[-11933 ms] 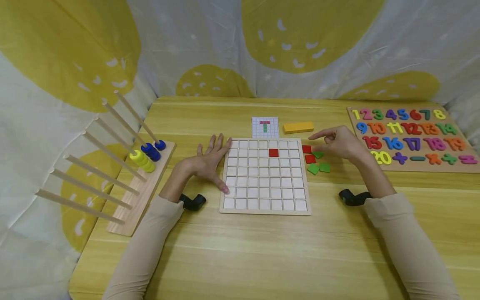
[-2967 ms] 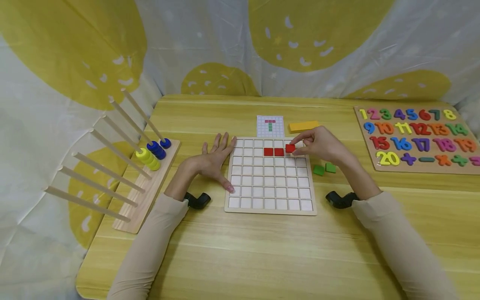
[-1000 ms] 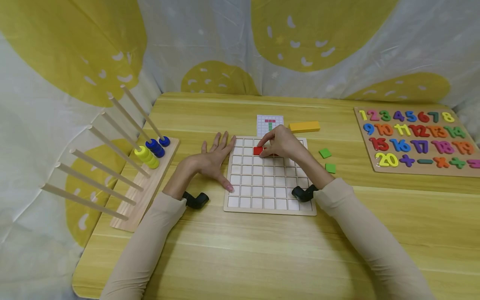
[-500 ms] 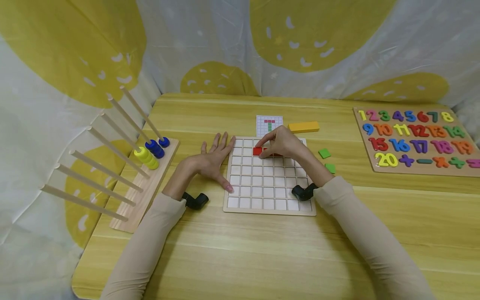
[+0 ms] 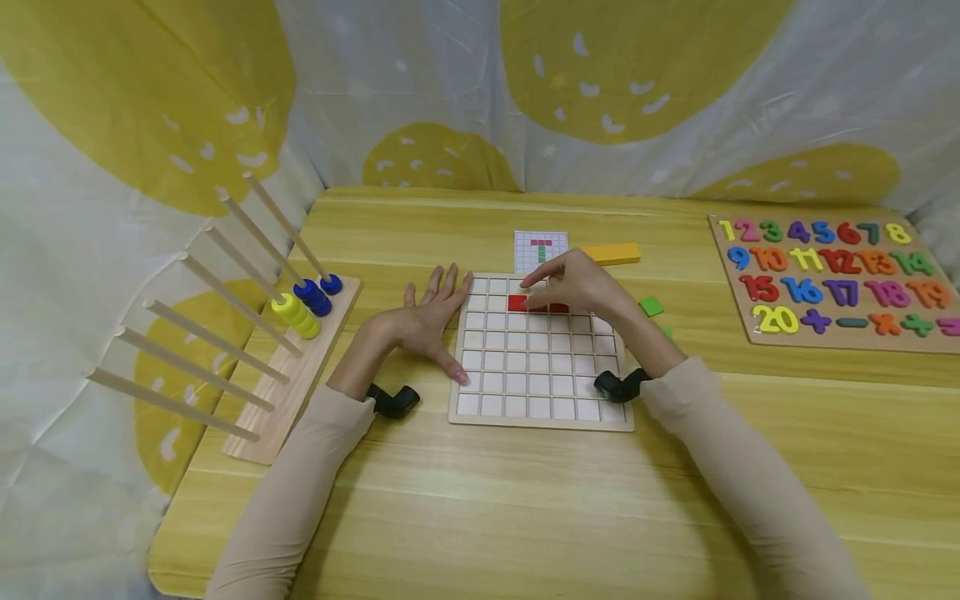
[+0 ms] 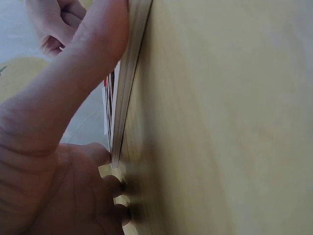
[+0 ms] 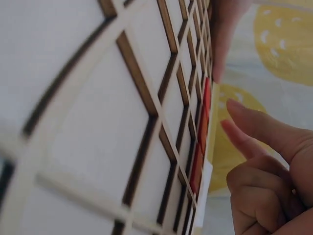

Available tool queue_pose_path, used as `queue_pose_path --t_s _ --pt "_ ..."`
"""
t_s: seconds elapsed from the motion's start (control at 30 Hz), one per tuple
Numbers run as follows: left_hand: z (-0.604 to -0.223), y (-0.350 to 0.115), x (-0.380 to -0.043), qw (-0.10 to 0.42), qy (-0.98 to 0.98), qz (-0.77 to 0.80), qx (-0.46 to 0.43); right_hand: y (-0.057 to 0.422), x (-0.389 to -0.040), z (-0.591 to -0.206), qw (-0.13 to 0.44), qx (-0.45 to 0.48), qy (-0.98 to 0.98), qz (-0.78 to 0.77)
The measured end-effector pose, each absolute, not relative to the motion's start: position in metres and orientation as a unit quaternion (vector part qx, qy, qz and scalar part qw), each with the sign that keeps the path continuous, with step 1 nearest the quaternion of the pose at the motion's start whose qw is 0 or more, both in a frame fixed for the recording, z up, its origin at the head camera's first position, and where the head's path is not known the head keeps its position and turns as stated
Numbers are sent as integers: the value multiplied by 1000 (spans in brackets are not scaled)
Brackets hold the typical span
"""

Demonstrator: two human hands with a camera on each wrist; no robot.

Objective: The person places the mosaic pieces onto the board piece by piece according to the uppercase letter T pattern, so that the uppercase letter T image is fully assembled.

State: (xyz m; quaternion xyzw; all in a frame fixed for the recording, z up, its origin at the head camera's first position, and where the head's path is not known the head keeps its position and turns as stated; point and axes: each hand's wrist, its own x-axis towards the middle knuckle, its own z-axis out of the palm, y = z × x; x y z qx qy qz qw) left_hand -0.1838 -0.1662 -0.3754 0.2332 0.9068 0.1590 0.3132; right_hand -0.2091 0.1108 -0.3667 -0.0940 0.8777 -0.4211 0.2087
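A white-celled wooden grid board (image 5: 540, 423) lies in front of me. Three red square tiles (image 7: 196, 166) sit side by side in one row near its far edge; the leftmost red tile (image 5: 516, 302) shows plainly in the head view, the others partly behind my right hand (image 5: 573, 283). That hand hovers over the row, thumb and index finger parted with nothing between them, other fingers folded in. My left hand (image 5: 423, 327) lies spread along the board's left side, its thumb (image 6: 110, 29) on the rim.
A card with a red-and-green T (image 5: 542, 247) and a yellow block (image 5: 611, 253) lie behind the board. Green tiles (image 5: 651, 306) are at its right. A peg stand with rings (image 5: 292, 375) stands left, a number board (image 5: 825, 329) right.
Red tiles on the board have gone from one to three. My right hand carried the last one leftward along the row, let it go and has just drawn slightly right. Left hand stays put.
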Motion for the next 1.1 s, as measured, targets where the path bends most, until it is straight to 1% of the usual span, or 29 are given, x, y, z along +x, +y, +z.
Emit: queue_pose_path --t_s 0.17,0.4,0.63,0.87,1.1 --pt "-377 -166 -184 312 907 158 236 134 -204 -361 200 -77 880 -423" --pt "-376 -166 -184 311 906 157 240 181 -190 -351 182 -53 894 -406" --pt "-376 -166 -184 311 907 157 237 224 -178 -354 181 -43 895 -406" --pt "-377 -167 -184 314 905 162 238 251 -171 -361 182 -27 897 -401" --pt "-376 -167 -183 311 905 163 241 266 -171 -366 192 -17 899 -393"
